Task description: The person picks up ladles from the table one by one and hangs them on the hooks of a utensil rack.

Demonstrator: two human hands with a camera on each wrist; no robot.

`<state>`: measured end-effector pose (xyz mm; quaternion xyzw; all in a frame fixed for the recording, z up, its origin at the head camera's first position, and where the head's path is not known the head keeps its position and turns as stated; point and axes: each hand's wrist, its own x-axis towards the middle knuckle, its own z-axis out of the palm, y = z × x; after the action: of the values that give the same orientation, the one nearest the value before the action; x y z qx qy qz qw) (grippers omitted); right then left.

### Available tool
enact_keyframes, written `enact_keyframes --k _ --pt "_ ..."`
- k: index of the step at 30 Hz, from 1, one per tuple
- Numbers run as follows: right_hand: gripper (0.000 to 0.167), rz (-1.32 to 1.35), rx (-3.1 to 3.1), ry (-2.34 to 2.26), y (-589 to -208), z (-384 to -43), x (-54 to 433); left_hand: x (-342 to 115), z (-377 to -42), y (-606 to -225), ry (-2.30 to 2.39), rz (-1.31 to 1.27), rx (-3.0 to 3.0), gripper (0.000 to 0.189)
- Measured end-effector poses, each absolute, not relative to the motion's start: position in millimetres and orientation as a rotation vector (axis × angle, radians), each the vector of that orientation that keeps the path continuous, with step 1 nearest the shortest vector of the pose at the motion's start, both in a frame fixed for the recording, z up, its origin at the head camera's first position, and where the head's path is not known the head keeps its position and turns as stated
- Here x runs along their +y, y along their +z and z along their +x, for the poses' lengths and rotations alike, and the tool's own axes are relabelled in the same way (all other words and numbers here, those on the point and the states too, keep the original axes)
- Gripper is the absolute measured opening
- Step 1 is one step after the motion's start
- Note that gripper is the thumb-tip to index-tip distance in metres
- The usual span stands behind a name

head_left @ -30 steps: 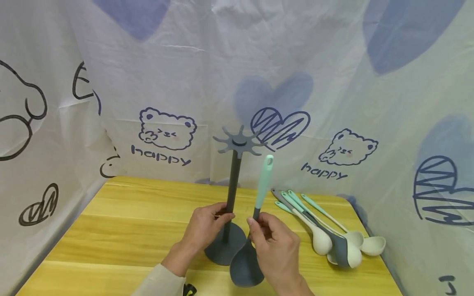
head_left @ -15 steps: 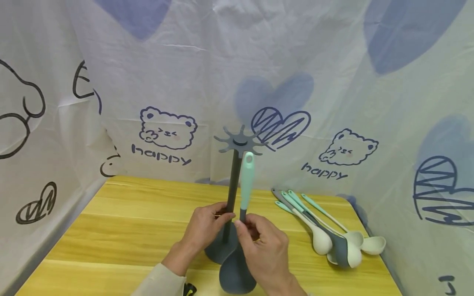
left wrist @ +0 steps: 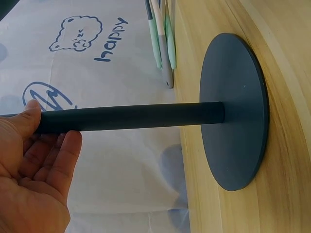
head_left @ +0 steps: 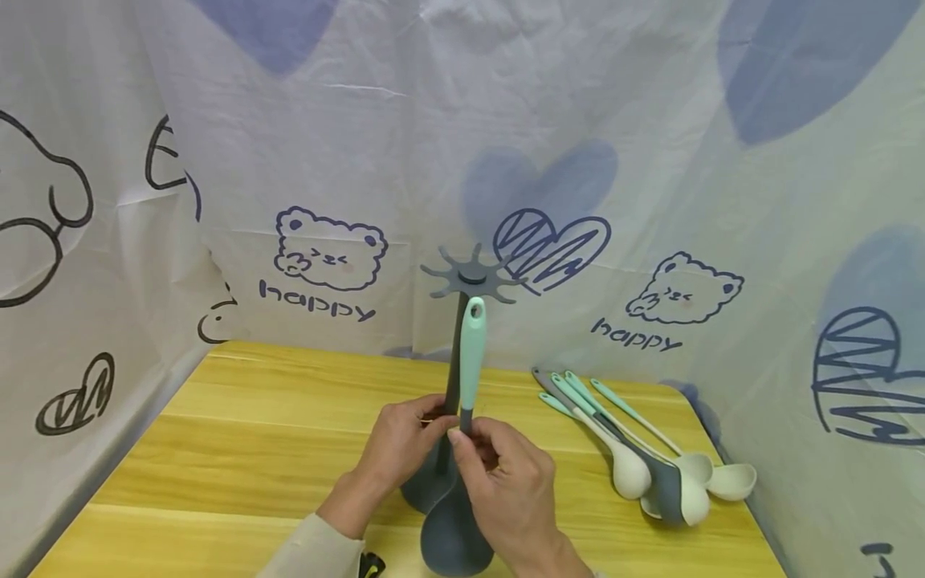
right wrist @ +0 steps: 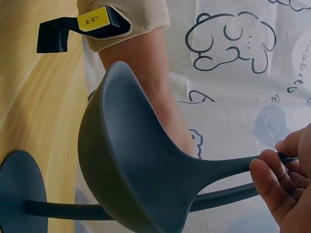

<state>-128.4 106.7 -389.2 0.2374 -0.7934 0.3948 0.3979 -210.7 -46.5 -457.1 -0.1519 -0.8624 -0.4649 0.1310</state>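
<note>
Ladle point(head_left: 454, 531) moved left, stand's base point(head_left: 421, 486) partly hidden behind

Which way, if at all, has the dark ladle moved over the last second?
Yes, left: in the head view, the ladle has closed in on the stand, now partly overlapping it.

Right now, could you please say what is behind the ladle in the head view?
The utensil stand: its spoked top, some pole and the base's left side show. The ladle and right hand hide the base's right side.
</note>
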Motion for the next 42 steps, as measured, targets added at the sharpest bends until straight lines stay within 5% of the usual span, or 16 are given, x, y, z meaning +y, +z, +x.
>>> enact_keyframes --k 25,42 --pt "0.014 0.575 -2.053 0.953 -396 -146 105 -49 -215 -456 -1.304 -0.518 -2.521 0.021" --pt "0.012 0.616 -2.029 0.922 -399 -164 103 -53 -210 -408 -1.481 -0.479 -2.453 0.018"
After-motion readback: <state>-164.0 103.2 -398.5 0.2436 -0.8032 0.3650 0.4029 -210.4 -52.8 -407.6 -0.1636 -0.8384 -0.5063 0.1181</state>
